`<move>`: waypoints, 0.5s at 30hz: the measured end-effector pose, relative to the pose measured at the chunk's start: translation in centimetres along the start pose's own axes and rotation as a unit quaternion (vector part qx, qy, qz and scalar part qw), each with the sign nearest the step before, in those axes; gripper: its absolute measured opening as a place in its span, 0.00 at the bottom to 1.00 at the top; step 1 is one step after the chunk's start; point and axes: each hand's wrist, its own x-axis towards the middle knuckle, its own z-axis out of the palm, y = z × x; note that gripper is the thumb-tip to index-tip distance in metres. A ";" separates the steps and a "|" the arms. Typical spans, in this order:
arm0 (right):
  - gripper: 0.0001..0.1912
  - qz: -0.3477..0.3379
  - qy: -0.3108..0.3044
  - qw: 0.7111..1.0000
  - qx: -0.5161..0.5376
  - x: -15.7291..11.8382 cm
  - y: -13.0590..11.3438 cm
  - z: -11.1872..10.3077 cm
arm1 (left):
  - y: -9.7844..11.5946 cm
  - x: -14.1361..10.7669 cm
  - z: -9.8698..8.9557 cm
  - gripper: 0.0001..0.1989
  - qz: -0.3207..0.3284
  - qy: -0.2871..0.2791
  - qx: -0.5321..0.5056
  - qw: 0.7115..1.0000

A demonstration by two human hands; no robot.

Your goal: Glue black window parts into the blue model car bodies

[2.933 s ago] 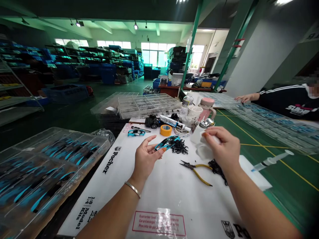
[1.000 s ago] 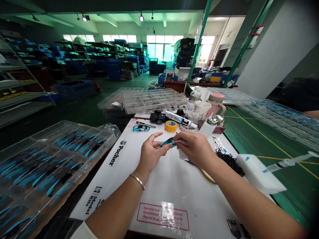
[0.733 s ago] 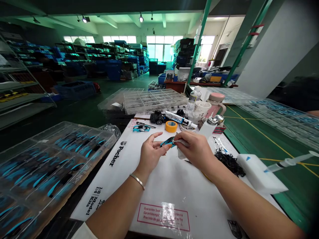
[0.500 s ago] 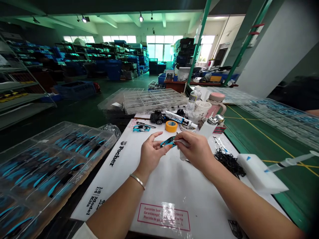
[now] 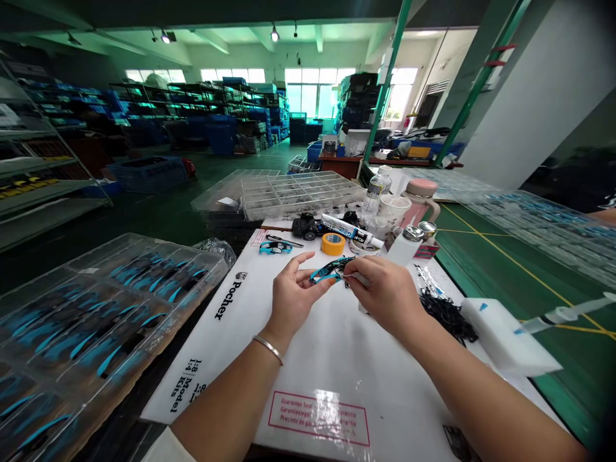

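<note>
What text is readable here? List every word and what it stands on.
"Pocher": on the white work surface
"1:8": same surface
"1:4": same surface
"Model Kits": same surface
"Guarantee Seal": in the red frame there
"Garantiesiegel": same frame
"Precinto de": same frame, rest broken by glare
Too small or blurred: print on white tube, tape roll, clear bottle.

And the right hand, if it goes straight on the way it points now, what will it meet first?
The right hand, pinching something white, would likely meet the blue-and-black part first; the left hand holds it just ahead. Whether they touch is unclear from this view.
</note>
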 end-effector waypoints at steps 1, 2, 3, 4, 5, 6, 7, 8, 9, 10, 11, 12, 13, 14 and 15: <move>0.05 0.003 -0.001 1.000 -0.006 0.0 0.0 -0.1 | 0.0 0.0 0.0 0.37 0.001 0.001 -0.004 1.000; 0.05 0.007 -0.002 1.000 -0.011 -0.1 0.1 -0.2 | 0.1 0.0 0.0 0.37 0.001 0.003 -0.008 1.000; 0.06 0.010 -0.002 1.000 -0.014 -0.1 0.2 -0.3 | 0.1 0.0 -0.1 0.37 0.000 0.005 -0.011 1.000; 0.06 0.014 -0.002 1.000 -0.014 -0.2 0.3 -0.4 | 0.1 0.0 -0.1 0.37 0.000 0.007 -0.015 1.000; 0.07 0.016 -0.002 1.000 -0.011 -0.2 0.5 -0.5 | 0.1 0.0 -0.1 0.37 -0.001 0.009 -0.018 1.000; 0.07 0.018 0.000 1.000 -0.005 -0.3 0.6 -0.7 | 0.1 0.0 -0.1 0.37 -0.001 0.011 -0.020 1.000; 0.07 0.019 0.003 1.000 0.003 -0.3 0.8 -0.8 | 0.1 0.0 -0.1 0.37 -0.001 0.013 -0.023 1.000; 0.07 0.021 0.008 1.000 0.013 -0.3 1.0 -1.0 | 0.1 0.1 -0.1 0.37 -0.002 0.014 -0.025 1.000; 0.06 0.024 0.014 0.999 0.023 -0.3 1.2 -1.1 | 0.1 0.1 -0.1 0.37 -0.003 0.015 -0.028 0.999; 0.06 0.027 0.020 0.999 0.030 -0.2 1.4 -1.3 | 0.1 0.2 -0.1 0.37 -0.005 0.014 -0.031 0.999; 0.06 0.030 0.029 0.999 0.035 -0.1 1.6 -1.5 | 0.1 0.2 -0.1 0.37 -0.006 0.014 -0.033 0.999; 0.06 0.031 0.038 0.998 0.037 0.2 1.7 -1.7 | 0.1 0.3 -0.1 0.37 -0.008 0.015 -0.033 0.999; 0.06 0.031 0.046 0.998 0.039 0.4 1.8 -1.9 | 0.1 0.3 -0.1 0.37 -0.009 0.014 -0.033 0.999; 0.05 0.028 0.055 0.997 0.041 0.7 1.9 -2.2 | 0.1 0.3 -0.1 0.37 -0.010 0.015 -0.032 0.999; 0.05 0.024 0.060 0.997 0.046 0.9 1.9 -2.4 | 0.2 0.3 -0.1 0.38 -0.011 0.016 -0.031 0.999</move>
